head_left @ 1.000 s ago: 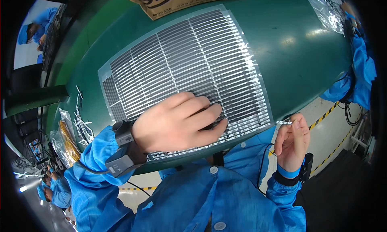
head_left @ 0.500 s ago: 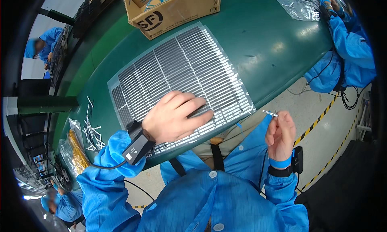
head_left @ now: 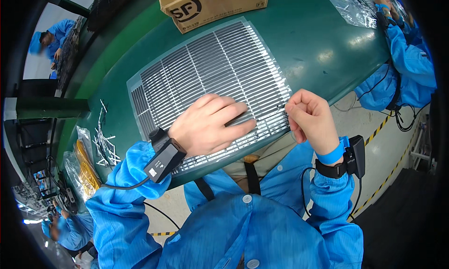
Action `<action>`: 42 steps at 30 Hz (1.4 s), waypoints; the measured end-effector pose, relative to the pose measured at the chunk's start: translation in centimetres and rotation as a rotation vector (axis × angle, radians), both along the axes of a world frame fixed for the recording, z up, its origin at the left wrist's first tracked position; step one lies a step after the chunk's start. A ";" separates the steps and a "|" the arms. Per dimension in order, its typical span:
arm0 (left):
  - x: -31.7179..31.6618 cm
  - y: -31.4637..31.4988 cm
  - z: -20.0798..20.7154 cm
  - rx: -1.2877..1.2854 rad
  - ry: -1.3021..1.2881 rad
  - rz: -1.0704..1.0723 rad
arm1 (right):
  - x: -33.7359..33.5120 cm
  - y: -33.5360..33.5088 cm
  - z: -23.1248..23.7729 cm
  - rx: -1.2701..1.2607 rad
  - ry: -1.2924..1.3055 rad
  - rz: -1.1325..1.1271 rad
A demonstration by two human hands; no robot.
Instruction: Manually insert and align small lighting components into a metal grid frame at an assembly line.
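A clear sheet covered with rows of thin black and white strips lies on the green table in front of me. My left hand rests on its lower middle, palm down with fingers stretched out, holding nothing. At the sheet's right edge, my right hand has thumb and forefinger pinched together over the strip ends. What sits between those fingertips is too small and covered to make out. Wrist-worn devices with cables are strapped to both my wrists.
Loose cut strips lie left of the sheet, near bagged yellow material. An open cardboard box stands beyond the sheet. At the far right is a clear plastic bag, with a person in blue beside it.
My right hand, which held a small black and white strip off the table's edge, has moved up and left to the sheet's right edge. My left hand stays on the sheet.
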State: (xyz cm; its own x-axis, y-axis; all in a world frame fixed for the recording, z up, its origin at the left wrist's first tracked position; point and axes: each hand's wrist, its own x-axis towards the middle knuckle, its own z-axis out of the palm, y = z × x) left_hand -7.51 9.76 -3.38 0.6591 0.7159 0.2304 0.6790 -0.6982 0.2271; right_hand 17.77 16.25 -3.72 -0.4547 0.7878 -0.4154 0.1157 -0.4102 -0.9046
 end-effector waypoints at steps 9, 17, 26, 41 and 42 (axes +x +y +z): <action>0.0 0.0 -0.1 -0.001 -0.007 -0.002 | -0.3 0.1 0.4 0.012 -0.048 0.008; 0.0 0.1 -0.2 -0.004 -0.032 0.007 | -0.4 0.1 0.5 0.015 -0.066 0.010; 0.0 0.1 -0.3 0.000 -0.022 0.009 | -0.4 0.0 0.2 0.025 -0.070 0.000; 0.1 0.0 -0.1 0.025 -0.032 0.012 | -0.7 -0.4 0.3 0.104 -0.132 -0.006; 0.1 0.0 -0.2 0.025 -0.032 0.013 | -0.8 -0.5 0.2 0.105 -0.139 -0.008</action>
State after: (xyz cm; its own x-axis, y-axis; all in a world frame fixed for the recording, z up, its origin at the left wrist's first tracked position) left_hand -7.43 9.73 -3.53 0.6420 0.7177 0.2696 0.6803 -0.6954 0.2315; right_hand 17.02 15.76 -3.49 -0.3920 0.8339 -0.3886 0.2394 -0.3154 -0.9183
